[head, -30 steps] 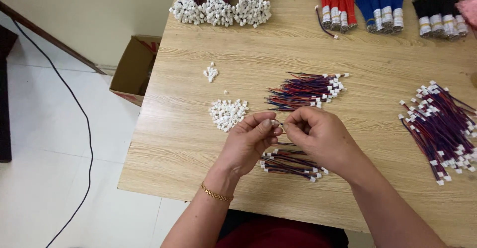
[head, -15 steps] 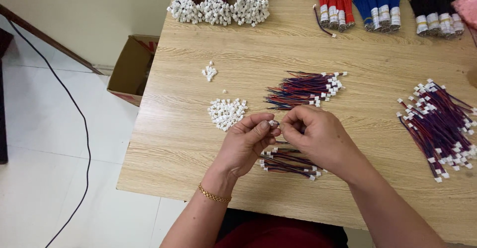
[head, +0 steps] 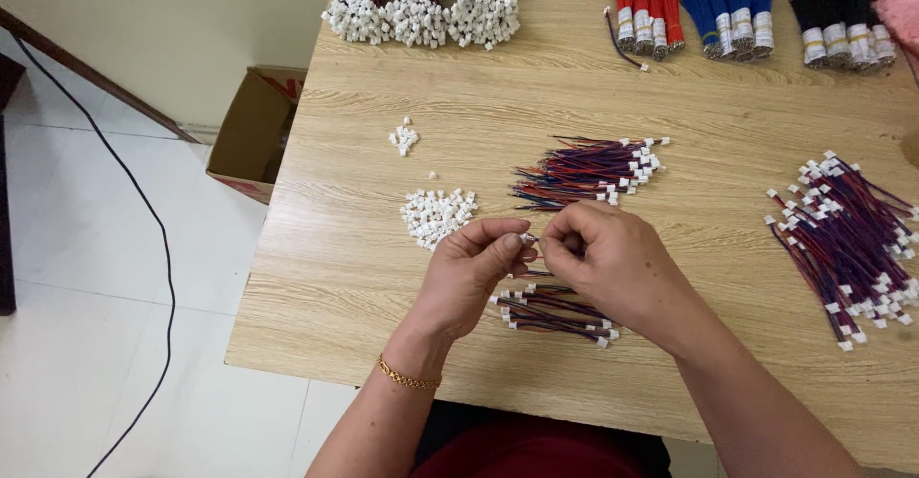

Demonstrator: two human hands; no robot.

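Observation:
My left hand (head: 471,272) and my right hand (head: 613,260) meet over the wooden table (head: 402,287), fingertips pinched together on a small white connector (head: 529,238) and a thin red-and-blue wire, mostly hidden by the fingers. Under the hands lies a small bunch of finished wires (head: 555,308) with white plugs. A heap of loose white connectors (head: 437,215) sits just left of my left hand. A bundle of red-and-blue wires (head: 586,170) lies just beyond my right hand.
A large pile of plugged wires (head: 847,234) lies at the right. Along the far edge stand tied bundles with white plugs (head: 421,4), red (head: 646,9), blue (head: 732,9) and black (head: 842,19) wire bundles. A cardboard box (head: 254,133) and a black cable (head: 144,210) are on the floor at left.
Both hands stay pinched together at the same spot; only the fingers shift slightly on the connector and wire.

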